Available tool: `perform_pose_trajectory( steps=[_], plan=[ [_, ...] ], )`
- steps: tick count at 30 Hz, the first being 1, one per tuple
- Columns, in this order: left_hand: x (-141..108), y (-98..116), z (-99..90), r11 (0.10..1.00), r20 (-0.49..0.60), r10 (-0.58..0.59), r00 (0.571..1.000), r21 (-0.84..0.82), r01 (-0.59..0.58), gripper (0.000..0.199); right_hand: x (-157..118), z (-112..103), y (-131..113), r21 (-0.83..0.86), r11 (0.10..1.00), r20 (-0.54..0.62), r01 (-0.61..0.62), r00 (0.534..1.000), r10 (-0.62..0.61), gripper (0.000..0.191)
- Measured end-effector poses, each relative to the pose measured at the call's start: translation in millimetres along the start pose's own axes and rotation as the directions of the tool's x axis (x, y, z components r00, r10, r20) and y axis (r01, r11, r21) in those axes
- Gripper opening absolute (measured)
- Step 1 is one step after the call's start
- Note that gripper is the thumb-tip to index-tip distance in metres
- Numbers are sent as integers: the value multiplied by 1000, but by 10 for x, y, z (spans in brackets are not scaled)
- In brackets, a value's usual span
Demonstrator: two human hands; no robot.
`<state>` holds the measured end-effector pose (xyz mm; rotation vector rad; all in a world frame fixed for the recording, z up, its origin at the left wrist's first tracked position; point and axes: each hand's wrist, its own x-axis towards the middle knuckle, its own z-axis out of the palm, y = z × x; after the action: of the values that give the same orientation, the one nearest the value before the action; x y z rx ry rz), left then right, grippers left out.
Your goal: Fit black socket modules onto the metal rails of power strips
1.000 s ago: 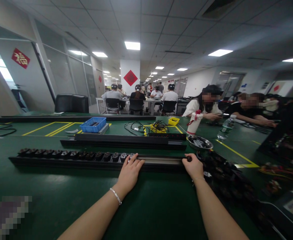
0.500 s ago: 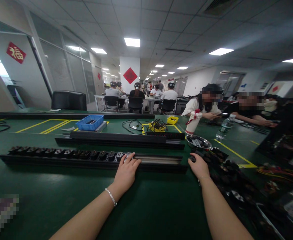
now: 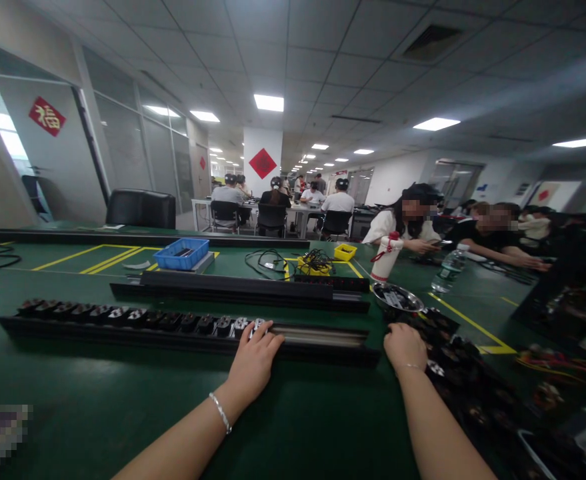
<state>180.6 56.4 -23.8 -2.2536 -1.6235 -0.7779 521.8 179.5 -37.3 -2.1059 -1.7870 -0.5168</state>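
A long black channel rail (image 3: 317, 352) lies across the green table in front of me, with a row of black and silver socket modules (image 3: 137, 315) sitting in it from its left end to past the middle. The right stretch of the channel shows bare metal. My left hand (image 3: 253, 357) rests over the near edge, its fingers closed on the last socket module in the row. Just beyond the rail's right end is my right hand (image 3: 405, 348), fingers curled beside a heap of black modules (image 3: 465, 360). Whatever its fingers hold is hidden.
Behind the rail lie another black rail (image 3: 233, 288), a blue bin (image 3: 181, 254) and cables (image 3: 267, 263). A metal bowl (image 3: 397, 298), a white bottle (image 3: 387, 259) and a water bottle (image 3: 449, 270) stand at right. Two people (image 3: 407, 220) lean on the table there.
My right hand has turned and shifted slightly right; a dark piece seen at its fingertips before is now hard to see. The left hand stays on the same module. My view has tilted up slightly.
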Motion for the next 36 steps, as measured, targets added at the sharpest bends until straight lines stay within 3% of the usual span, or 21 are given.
perform_pose_trajectory(
  steps=[3, 6, 10, 12, 16, 20, 23, 26, 28, 32, 36],
  plan=[
    [-1, 4, -1, 1000, -1, 10, 1000, -5, -10, 47, -25, -92, -9, -5, 1000, 96, -24, 995, 24, 31],
    [3, -1, 7, 1000, -2, 17, 1000, -3, -17, 48, -47, -188, -4, 11, 999, 103, -49, 993, 48, 31],
    [8, -9, 26, 1000, -6, 28, 1000, -9, -28, 47, -46, -348, -24, 177, 974, -38, -139, 988, 147, 34],
    [7, -8, 30, 999, -7, 35, 999, -8, -35, 47, -69, -447, -121, 295, 948, -115, -120, 980, 160, 35],
    [-1, 9, 17, 998, -22, 58, 998, 21, -57, 47, -278, -623, -583, 421, 890, -174, 173, 979, -108, 35],
    [-23, 10, -19, 996, -68, 58, 996, 75, -53, 41, -610, -669, -1121, 418, 818, -150, 395, 918, -366, 33],
    [-47, -62, -48, 990, -155, -24, 988, 134, 45, 48, -770, -648, -1309, 391, 829, -153, 399, 917, -369, 34],
    [-71, -208, -65, 973, -208, -103, 973, 184, 143, 60, -805, -646, -1320, 401, 836, -134, 375, 926, -352, 34],
    [-83, -308, -73, 963, -194, -146, 970, 195, 184, 65, -792, -666, -1312, 413, 844, -105, 343, 938, -330, 33],
    [-87, -396, -100, 968, -120, -138, 983, 192, 159, 61, -812, -753, -1466, 444, 858, -46, 257, 963, -265, 31],
    [-79, -357, -147, 968, -107, -142, 984, 194, 160, 54, -928, -879, -1910, 567, 733, -46, 377, 902, -429, 36]
  ],
)
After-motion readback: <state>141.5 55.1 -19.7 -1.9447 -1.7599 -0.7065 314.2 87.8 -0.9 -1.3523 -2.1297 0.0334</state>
